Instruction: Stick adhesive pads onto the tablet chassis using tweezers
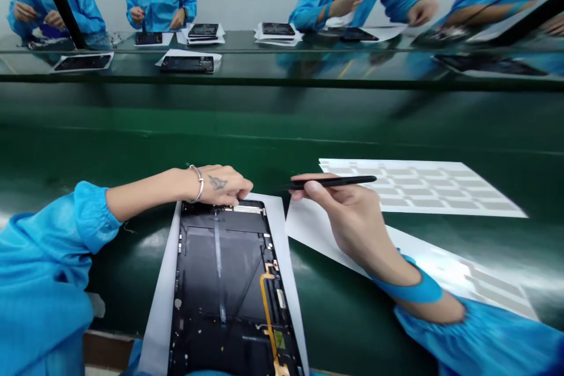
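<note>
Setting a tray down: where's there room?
The green conveyor belt shows widest beyond your left hand and the label sheet; a narrower strip lies left of the white paper under the tablet housing. Crowded: around the housing and your right hand, holding a black stylus.

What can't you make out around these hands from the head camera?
In the head view:
The tablet housing: lower end cut off by the bottom edge.
The left hand: fingertips hidden by the hand itself, so contact with the housing is unclear.
The black pen-like tool in the right hand: tip too thin and dark to make out.
The connectors beside the orange flex cable: too small to identify.
</note>
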